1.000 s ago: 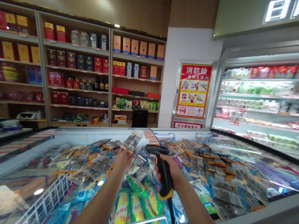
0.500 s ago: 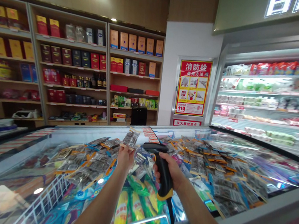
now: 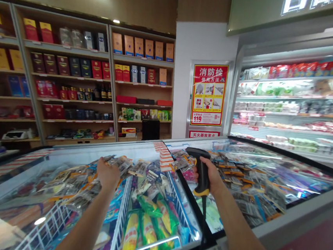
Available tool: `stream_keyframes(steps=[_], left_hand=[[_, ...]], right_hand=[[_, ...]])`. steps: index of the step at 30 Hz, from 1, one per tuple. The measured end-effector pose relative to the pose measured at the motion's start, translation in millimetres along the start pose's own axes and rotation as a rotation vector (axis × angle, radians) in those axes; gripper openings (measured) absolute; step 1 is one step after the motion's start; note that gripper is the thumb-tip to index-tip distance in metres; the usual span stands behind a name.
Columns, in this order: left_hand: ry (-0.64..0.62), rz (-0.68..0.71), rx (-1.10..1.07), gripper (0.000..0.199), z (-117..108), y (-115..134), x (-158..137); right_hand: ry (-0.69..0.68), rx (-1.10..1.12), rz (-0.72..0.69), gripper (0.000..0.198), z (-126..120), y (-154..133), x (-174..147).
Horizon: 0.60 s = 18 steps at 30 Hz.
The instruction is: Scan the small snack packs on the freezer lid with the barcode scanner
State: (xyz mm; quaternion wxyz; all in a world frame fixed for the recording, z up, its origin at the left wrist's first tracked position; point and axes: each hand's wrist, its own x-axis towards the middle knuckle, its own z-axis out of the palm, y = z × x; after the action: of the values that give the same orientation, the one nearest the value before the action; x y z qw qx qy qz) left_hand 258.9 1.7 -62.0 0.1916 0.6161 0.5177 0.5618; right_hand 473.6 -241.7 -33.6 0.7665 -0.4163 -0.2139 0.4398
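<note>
My right hand [image 3: 213,176] is wrapped round the grip of a black and yellow handheld barcode scanner [image 3: 203,173], its cable hanging down over the freezer's front edge. The scanner's head is level and points to the left, above the divider of the chest freezer. At the left, my left hand [image 3: 108,173] reaches down to a pile of clear food packets [image 3: 80,183] with orange edges. Its fingertips are partly hidden, so whether it grips a packet cannot be made out. One clear packet [image 3: 138,168] lies to the right of this hand, near the freezer's back wall.
White wire dividers [image 3: 120,219] part the freezer. Yellow and green corn packs [image 3: 147,229] lie in the middle section. More dark packets [image 3: 242,191] rest on the right side. Behind stand shelves of boxes [image 3: 74,67], a red fire-hydrant sign [image 3: 208,95] and a lit chiller [image 3: 295,102].
My left hand has moved left and no longer holds up the clear packet. My right hand has shifted right and slightly up with the scanner. The view has turned a little right.
</note>
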Motion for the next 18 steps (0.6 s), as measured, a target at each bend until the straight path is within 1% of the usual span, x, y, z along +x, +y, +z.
stream_keyframes(steps=[1,2,3,4,6,7,8,9,10,12,15,18], left_hand=[[0.031,0.077,0.088,0.052,-0.8,4.9,-4.0],[0.026,0.17,0.16,0.052,1.3,10.0,-9.8],[-0.006,0.265,0.243,0.05,6.3,14.4,-16.9],[-0.08,0.365,0.316,0.047,13.8,17.5,-24.7],[-0.312,0.562,0.412,0.038,33.5,18.5,-39.2],[-0.42,0.647,0.451,0.034,43.8,16.1,-44.3],[-0.493,0.704,0.487,0.03,53.2,12.3,-47.2],[-0.532,0.734,0.522,0.028,60.9,7.2,-47.2],[-0.54,0.737,0.558,0.027,66.5,1.5,-44.4],[-0.516,0.721,0.626,0.027,71.1,-9.9,-31.4],[-0.473,0.684,0.705,0.028,66.4,-19.8,-5.1],[-0.453,0.598,0.76,0.029,61.4,-11.8,6.8]], right_hand=[[0.01,0.002,-0.01,0.022,-4.9,-2.7,0.2],[0.015,0.005,-0.02,0.022,-9.1,-4.9,0.4],[0.019,0.007,-0.027,0.022,-12.6,-6.4,0.5],[0.022,0.01,-0.032,0.022,-15.4,-7.4,0.5],[0.042,0.015,-0.031,0.022,-19.3,-7.7,0.7],[0.052,0.016,-0.025,0.023,-20.5,-7.3,0.9],[0.063,0.016,-0.018,0.023,-21.2,-6.6,1.3],[0.072,0.012,-0.013,0.023,-21.6,-5.9,1.8],[0.077,0.006,-0.01,0.023,-21.7,-5.3,2.5],[0.076,-0.006,-0.008,0.024,-21.3,-4.5,4.1],[0.072,-0.007,-0.002,0.026,-19.9,-5.3,5.7],[0.067,0.015,-0.001,0.024,-18.6,-7.8,5.3]])
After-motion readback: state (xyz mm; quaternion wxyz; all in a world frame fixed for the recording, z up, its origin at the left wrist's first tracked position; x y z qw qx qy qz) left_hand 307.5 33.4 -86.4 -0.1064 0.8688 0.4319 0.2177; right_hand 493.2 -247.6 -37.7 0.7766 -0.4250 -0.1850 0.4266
